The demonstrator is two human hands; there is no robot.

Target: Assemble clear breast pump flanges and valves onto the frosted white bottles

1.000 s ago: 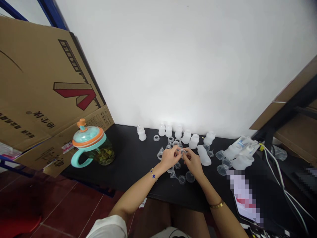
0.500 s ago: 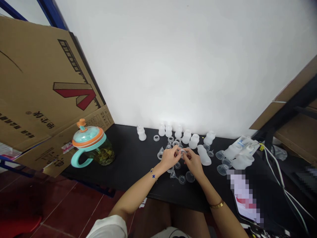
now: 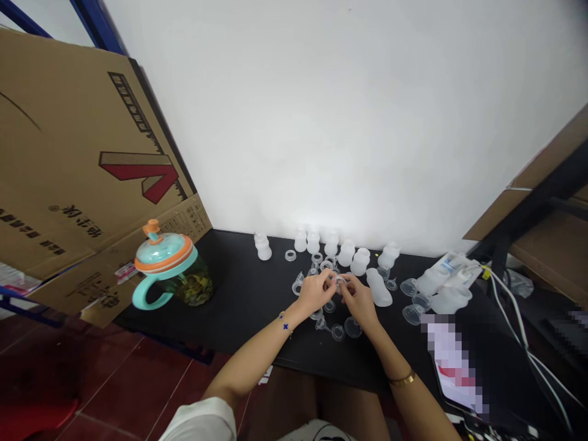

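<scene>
Left hand (image 3: pixel 315 293) and right hand (image 3: pixel 359 300) both pinch a small clear plastic part (image 3: pixel 339 282) at frame center, over the black desk (image 3: pixel 243 294), frosted bottles (image 3: pixel 346 252) just beyond.

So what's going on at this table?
A person is working with both hands: the left hand and right hand hold a small clear piece between their fingers, above a black table. Clear rings and funnel-shaped parts lie around them, frosted bottles stand behind, and a lidded mug sits to the left.
</scene>
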